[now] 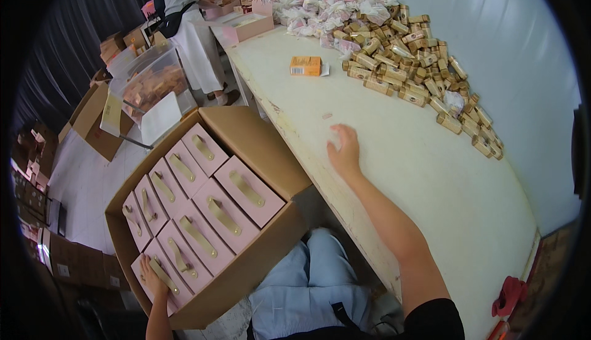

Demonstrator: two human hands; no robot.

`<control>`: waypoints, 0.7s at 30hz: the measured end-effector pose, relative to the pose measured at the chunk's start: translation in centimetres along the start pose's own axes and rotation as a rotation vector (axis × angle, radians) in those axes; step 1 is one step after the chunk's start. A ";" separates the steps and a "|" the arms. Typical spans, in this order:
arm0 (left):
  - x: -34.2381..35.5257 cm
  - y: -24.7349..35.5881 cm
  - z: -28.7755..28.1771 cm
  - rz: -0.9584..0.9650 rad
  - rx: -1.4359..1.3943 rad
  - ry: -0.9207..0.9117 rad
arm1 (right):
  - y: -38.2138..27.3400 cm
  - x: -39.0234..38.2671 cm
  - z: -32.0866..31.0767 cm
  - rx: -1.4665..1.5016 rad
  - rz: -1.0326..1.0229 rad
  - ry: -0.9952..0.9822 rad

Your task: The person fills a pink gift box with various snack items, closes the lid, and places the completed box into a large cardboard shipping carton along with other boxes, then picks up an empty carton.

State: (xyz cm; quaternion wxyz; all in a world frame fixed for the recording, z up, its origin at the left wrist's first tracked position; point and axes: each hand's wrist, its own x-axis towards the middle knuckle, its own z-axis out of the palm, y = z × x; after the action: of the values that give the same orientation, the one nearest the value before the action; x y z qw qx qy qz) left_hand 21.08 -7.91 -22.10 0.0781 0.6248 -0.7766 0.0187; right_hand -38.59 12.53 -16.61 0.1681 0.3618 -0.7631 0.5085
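A cardboard carton (298, 217) at lower left holds two rows of pale pink boxes (246, 214) with gold strap handles (225, 216). My left hand (152, 278) rests on the box at the near left corner, beside its strap, fingers lying along it. My right hand (345, 152) is over the white table (443, 217), fingers apart and lightly curled, holding nothing. Just beyond its fingertips is a small pale piece (327, 116), too small to name. An orange box (305, 66) lies farther back on the table.
Gold packets (418, 94) and white-wrapped bundles (332, 1) pile along the back. A person (197, 51) works beside an open pink box (249, 29). A clear bin (148, 81), cardboard cartons (92, 118) and stacks (68, 263) stand at left. Red cloth (508, 294) is at right.
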 end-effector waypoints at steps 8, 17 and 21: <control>2.7 -7.8 5.4 -0.285 -1.319 0.162 | 6.7 13.9 8.6 -0.312 0.146 0.067; 2.4 -6.6 3.2 -0.314 -1.106 0.191 | 9.9 21.1 12.4 -0.416 0.315 -0.084; 2.2 -4.9 2.4 -0.380 -1.128 0.176 | 10.7 21.7 12.8 -0.479 0.310 -0.054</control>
State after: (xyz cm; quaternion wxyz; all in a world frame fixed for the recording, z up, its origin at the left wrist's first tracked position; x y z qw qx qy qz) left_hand 25.14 -11.39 -24.53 0.4636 0.6108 -0.5321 -0.3591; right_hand -59.73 -4.86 -15.48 0.1486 0.2042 -0.9119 0.3236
